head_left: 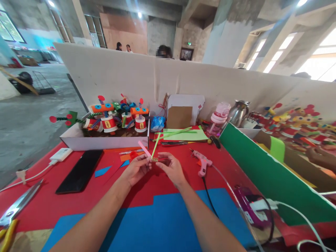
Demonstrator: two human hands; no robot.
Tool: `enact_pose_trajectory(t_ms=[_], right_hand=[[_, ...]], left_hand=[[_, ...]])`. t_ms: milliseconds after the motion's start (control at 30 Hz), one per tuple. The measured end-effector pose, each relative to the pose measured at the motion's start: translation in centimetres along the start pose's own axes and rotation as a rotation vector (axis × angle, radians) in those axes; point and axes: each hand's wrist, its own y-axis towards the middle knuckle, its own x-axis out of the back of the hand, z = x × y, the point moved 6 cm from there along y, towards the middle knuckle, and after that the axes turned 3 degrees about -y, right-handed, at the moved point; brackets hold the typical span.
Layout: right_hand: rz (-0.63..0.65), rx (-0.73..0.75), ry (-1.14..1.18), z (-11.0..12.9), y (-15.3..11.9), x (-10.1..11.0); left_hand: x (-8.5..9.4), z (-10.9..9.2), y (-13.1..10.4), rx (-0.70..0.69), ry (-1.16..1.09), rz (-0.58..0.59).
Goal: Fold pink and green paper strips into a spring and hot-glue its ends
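Above the red tabletop, my left hand [140,168] pinches a pink paper strip [144,148] and a light green paper strip [156,144] where they meet. Both loose ends stick up past the fingers. A short pleated part of the paper strips [154,159] runs rightward from that pinch. At its other end is my right hand [172,168], thumb and forefinger closed around the pleats. Nearby on the left lie orange scraps and a blue paper scrap [102,171]. To the right rests a pink glue gun [202,162].
Paper-cup figures [109,124] fill a white box [105,142] at back left. A phone [79,171] and scissors [19,204] lie left. Blue sheets [170,220] cover the front. Right stand a green panel [267,171], a power bank [252,210] and cables; another person's hand [321,157] is beyond.
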Motion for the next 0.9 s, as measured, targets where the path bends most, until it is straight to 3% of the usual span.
enact_pose_trajectory(t_ms=[167, 633, 900], right_hand=[[-0.004, 0.050, -0.091, 0.3, -0.2, -0.5], [-0.058, 0.095, -0.145, 0.4, 0.0, 0.5], [-0.107, 0.029, -0.093, -0.2, 0.3, 1.0]], left_hand=[[0.0, 0.8, 0.3, -0.005, 0.090, 0.087], [0.5, 0.3, 0.6, -0.038, 0.052, 0.021], [0.5, -0.1, 0.5, -0.051, 0.019, -0.010]])
